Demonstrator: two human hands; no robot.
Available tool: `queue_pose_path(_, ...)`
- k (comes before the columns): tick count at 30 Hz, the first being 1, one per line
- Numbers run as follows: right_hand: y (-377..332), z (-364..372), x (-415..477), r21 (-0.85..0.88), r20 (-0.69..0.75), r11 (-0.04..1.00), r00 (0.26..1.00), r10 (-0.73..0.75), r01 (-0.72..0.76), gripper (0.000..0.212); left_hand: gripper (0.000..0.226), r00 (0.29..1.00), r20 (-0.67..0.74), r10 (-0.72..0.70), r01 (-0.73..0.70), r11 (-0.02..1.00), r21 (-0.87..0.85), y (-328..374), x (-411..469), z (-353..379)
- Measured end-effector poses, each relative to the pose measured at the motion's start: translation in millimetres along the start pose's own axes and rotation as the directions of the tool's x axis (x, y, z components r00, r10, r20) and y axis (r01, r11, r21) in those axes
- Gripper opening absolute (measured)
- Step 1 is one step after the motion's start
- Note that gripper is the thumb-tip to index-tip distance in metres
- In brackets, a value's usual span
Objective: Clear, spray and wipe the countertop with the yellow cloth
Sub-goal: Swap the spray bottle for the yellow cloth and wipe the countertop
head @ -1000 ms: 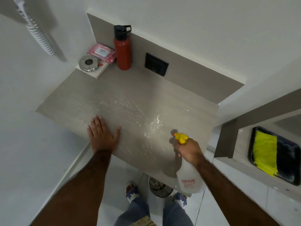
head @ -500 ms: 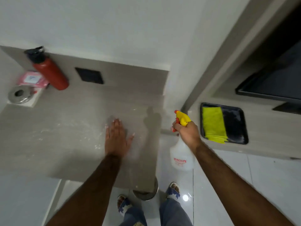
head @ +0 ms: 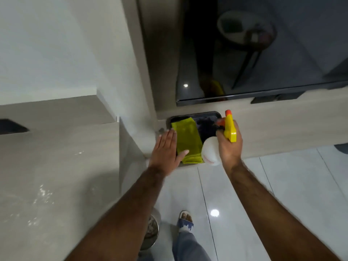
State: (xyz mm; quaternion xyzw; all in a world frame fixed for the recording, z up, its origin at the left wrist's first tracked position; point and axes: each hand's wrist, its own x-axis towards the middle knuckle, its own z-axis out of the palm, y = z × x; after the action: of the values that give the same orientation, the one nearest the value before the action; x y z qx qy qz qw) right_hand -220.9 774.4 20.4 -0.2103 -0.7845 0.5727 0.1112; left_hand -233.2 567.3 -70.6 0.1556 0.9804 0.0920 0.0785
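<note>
A folded yellow cloth (head: pixel 188 137) lies in a black tray (head: pixel 206 117) on the ledge at the right. My left hand (head: pixel 165 150) is spread flat over the cloth's left edge, fingers apart, thumb resting on the cloth. My right hand (head: pixel 229 146) grips the white spray bottle (head: pixel 211 150) with its yellow and orange trigger head, held just over the tray's right side. The grey countertop (head: pixel 56 176) fills the left, speckled with wet spray droplets.
A dark TV screen (head: pixel 263 53) hangs on the wall above the ledge. A black wall socket (head: pixel 11 126) sits at the countertop's back left. A metal bin (head: pixel 151 228) stands on the glossy tiled floor by my sandalled foot (head: pixel 185 221).
My view swung right from the countertop to the ledge. My left hand left the countertop and reached onto the yellow cloth. My right hand carried the spray bottle over to the tray.
</note>
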Motion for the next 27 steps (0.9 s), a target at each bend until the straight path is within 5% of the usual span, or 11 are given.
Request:
queue_pose_path(6,26,8,35,-0.028,0.016,0.979,0.979,-0.203,0.203,0.030,0.090,0.996,0.076,-0.053,0.051,0.998,0.030,25,54,10)
queue_pose_path(11,30,23,57,0.054,0.027,0.974,0.974,-0.223,0.221,0.043,0.090,0.988,0.121,-0.096,0.091,0.995,0.052,20,70,16)
queue_pose_path(27,48,19,80,0.057,0.133,0.991,0.983,-0.130,0.124,0.033,0.106,0.983,0.162,-0.091,0.089,0.996,0.020,15,89,4)
